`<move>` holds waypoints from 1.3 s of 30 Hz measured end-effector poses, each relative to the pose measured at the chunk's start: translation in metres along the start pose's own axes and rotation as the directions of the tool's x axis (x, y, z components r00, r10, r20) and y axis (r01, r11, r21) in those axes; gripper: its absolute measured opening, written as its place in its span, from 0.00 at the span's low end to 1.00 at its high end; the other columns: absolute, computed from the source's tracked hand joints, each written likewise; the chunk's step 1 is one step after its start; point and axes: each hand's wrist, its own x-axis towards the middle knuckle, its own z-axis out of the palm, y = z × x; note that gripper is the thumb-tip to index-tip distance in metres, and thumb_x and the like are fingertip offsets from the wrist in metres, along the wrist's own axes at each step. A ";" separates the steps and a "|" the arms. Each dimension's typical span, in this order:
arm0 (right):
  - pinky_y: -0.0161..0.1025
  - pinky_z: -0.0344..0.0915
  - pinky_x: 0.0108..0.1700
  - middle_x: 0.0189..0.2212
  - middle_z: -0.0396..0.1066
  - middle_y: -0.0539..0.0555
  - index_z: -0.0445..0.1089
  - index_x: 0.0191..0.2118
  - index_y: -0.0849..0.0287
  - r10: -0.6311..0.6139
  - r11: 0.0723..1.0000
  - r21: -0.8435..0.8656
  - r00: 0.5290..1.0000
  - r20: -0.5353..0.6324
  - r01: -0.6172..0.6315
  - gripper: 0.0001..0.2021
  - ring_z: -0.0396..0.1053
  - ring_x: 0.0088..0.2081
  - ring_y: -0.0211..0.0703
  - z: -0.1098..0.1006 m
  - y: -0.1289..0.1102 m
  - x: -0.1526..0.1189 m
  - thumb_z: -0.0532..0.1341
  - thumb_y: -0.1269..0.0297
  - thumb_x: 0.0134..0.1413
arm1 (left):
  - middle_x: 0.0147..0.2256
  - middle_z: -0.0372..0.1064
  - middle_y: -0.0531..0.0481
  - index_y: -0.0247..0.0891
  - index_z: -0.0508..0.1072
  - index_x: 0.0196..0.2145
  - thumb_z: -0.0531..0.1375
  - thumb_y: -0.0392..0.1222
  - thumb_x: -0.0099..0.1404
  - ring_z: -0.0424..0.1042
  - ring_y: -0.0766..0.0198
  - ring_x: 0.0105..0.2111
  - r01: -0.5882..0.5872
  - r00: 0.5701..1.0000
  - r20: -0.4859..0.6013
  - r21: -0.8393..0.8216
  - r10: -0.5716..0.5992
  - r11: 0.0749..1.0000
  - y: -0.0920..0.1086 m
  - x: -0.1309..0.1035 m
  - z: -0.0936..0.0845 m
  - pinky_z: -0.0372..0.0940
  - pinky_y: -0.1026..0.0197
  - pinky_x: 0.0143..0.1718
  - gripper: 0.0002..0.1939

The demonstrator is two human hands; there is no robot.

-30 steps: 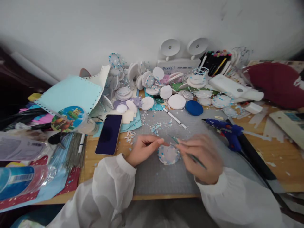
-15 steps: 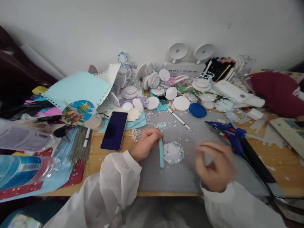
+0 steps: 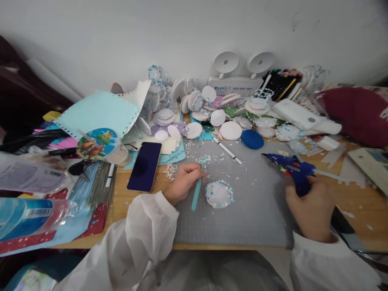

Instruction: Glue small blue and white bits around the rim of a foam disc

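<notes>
My left hand (image 3: 186, 182) pinches the upper end of a flat teal stick (image 3: 196, 195), which slants down over the grey cutting mat (image 3: 257, 218). Just right of the stick lies a white paper disc (image 3: 220, 194) edged with small blue and white pieces. At the right, my right hand (image 3: 312, 206) is wrapped round the handle of a blue glue gun (image 3: 291, 165). The gun's nozzle points left and a clear glue stick (image 3: 329, 175) sticks out of its back. Blue and white paper scraps (image 3: 204, 159) are scattered behind my left hand.
A phone (image 3: 144, 166) and a lidded cup (image 3: 119, 155) are on the left. Behind the mat are a white pen (image 3: 228, 150), a blue disc (image 3: 252, 139) and piled white discs (image 3: 230, 131). A bottle (image 3: 33, 216) lies at the far left.
My right hand has moved right from over the mat and taken hold of the glue gun's handle. The teal stick has tilted, its lower end shifting left.
</notes>
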 end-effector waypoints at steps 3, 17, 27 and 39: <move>0.49 0.55 0.25 0.21 0.59 0.57 0.55 0.29 0.53 -0.007 0.997 -0.072 0.996 0.086 0.013 0.13 0.65 0.26 0.60 0.004 -0.006 0.007 0.61 0.60 0.40 | 0.13 0.49 0.57 0.35 0.64 0.14 0.59 0.43 0.56 0.48 0.73 0.17 0.005 1.000 0.003 0.012 -0.006 1.000 0.000 0.000 0.000 0.42 0.65 0.19 0.17; 0.43 0.58 0.28 0.18 0.61 0.50 0.59 0.21 0.54 0.109 0.889 0.443 0.993 0.045 -0.117 0.12 0.61 0.22 0.42 -0.007 -0.095 0.061 0.66 0.64 0.32 | 0.14 0.55 0.55 0.35 0.64 0.12 0.60 0.46 0.53 0.52 0.72 0.18 0.028 0.998 0.050 0.065 -0.031 0.997 0.003 0.000 0.000 0.47 0.65 0.21 0.18; 0.36 0.52 0.19 0.10 0.57 0.45 0.58 0.15 0.54 -0.154 0.770 0.637 0.963 0.219 -0.022 0.11 0.54 0.14 0.35 0.006 -0.113 0.027 0.63 0.62 0.34 | 0.15 0.57 0.54 0.35 0.64 0.13 0.60 0.49 0.57 0.54 0.71 0.19 0.083 0.983 0.150 0.170 -0.109 0.982 -0.002 -0.003 -0.007 0.48 0.64 0.22 0.20; 0.39 0.48 0.22 0.12 0.56 0.48 0.56 0.16 0.52 -0.278 0.757 0.643 0.947 0.159 0.115 0.12 0.54 0.16 0.40 0.011 -0.113 0.024 0.62 0.63 0.38 | 0.16 0.56 0.54 0.35 0.65 0.14 0.59 0.46 0.59 0.53 0.71 0.18 0.074 0.964 0.237 0.203 -0.122 0.976 0.008 -0.002 -0.005 0.46 0.64 0.21 0.19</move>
